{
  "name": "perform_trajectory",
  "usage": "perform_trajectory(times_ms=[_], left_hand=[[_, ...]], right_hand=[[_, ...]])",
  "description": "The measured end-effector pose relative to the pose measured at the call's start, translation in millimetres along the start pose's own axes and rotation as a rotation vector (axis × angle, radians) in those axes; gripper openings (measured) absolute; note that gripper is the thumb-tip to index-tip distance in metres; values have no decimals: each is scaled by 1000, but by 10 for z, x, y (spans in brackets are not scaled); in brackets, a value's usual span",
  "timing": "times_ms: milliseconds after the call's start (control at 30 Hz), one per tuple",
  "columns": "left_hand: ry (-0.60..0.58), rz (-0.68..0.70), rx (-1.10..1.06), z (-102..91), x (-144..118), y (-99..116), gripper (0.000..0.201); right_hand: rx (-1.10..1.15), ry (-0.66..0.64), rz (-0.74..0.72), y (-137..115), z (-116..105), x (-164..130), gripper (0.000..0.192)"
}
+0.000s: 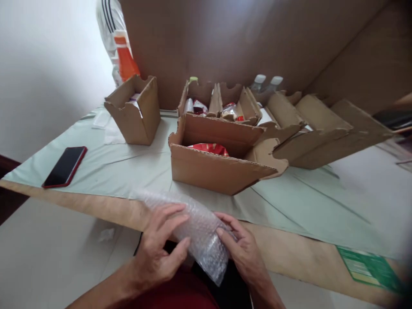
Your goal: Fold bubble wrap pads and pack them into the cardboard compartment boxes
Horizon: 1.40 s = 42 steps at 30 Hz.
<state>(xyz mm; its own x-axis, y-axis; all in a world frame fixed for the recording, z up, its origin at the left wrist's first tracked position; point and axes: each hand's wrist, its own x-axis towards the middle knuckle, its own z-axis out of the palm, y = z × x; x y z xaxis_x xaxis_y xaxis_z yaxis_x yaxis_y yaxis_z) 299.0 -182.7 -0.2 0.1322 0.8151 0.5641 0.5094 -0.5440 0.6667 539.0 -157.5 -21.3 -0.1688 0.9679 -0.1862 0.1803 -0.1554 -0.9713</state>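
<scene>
Both hands, left hand (161,249) and right hand (240,249), clasp the bubble-wrap bundle (196,227) (soft, light, likely slippery), best held mid-length.

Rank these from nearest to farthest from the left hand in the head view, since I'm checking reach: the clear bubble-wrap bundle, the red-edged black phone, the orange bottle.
1. Clear bubble-wrap bundle: held in the left hand, at the table's near edge.
2. Red-edged black phone: lying flat on the cloth, off to the left.
3. Orange bottle: far back left, behind a small cardboard box.
</scene>
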Motion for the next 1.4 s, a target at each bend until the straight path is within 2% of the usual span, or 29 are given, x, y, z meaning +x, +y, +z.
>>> perform_trajectory(times_ms=[33, 100, 167, 200, 267, 300, 333, 400, 500, 600, 667, 767, 833, 933, 967, 1033, 1067, 1133, 1200, 1267, 1333, 1400], left_hand=[[-24, 35, 71, -64, 68, -33, 47], [-189, 59, 105, -152, 259, -86, 55], [-482, -4, 2, -161, 473, -129, 62], [-649, -77, -74, -139, 565, -153, 58], [-958, -289, -228, -73, 674, -220, 33], [-1077, -409, -302, -47, 682, -262, 21], [-1163, -520, -374, -39, 659, -307, 16], [-1237, -680, -493, -97, 544, -388, 22], [-1228, -742, -458, -366, 362, -448, 26], [-1153, -722, -268, -685, 387, -476, 28], [-1072, -749, -177, -817, 530, -533, 31], [-941, -725, -30, -831, 772, -702, 41], [-831, -619, 235, -750, 836, -826, 45], [-576, -338, 715, -596, 725, -902, 51], [-480, -220, 801, -545, 651, -881, 51], [-339, 24, 826, -427, 492, -780, 51], [-327, 128, 790, -354, 419, -714, 51], [-427, 286, 686, -179, 301, -601, 55], [-573, 324, 621, -2, 219, -565, 60], [-654, 279, 623, 119, 165, -621, 63], [-683, 221, 634, 152, 133, -724, 65], [-706, 195, 617, 122, 118, -811, 64]], right_hand=[[-94, -74, -67, -55, -67, -10, 29], [-295, -253, -212, -197, -173, -12, 27], [-461, -377, -354, -355, -238, 8, 34], [-524, -399, -414, -429, -262, 22, 37], [-611, -361, -506, -544, -324, 47, 39], [-640, -314, -531, -578, -373, 52, 38], [-664, -253, -546, -593, -440, 50, 36], [-698, -112, -556, -570, -622, 15, 32], [-740, 81, -543, -458, -942, -97, 25], [-771, 241, -486, -359, -1160, -183, 18], [-776, 280, -437, -308, -1200, -156, 17], [-767, 233, -367, -189, -1164, 24, 22], [-808, 224, -323, -66, -1152, 173, 28], [-971, 362, -363, 95, -1191, 289, 39], [-1025, 427, -407, 118, -1191, 289, 40], [-1085, 502, -521, 105, -1099, 259, 39], [-1092, 481, -585, 77, -991, 248, 36], [-1084, 341, -714, 13, -653, 261, 32], [-1087, 128, -782, -19, -243, 329, 31], [-1119, -55, -745, 2, 77, 415, 37], [-1135, -169, -672, 67, 176, 455, 44], [-1139, -197, -602, 171, 20, 399, 47]])
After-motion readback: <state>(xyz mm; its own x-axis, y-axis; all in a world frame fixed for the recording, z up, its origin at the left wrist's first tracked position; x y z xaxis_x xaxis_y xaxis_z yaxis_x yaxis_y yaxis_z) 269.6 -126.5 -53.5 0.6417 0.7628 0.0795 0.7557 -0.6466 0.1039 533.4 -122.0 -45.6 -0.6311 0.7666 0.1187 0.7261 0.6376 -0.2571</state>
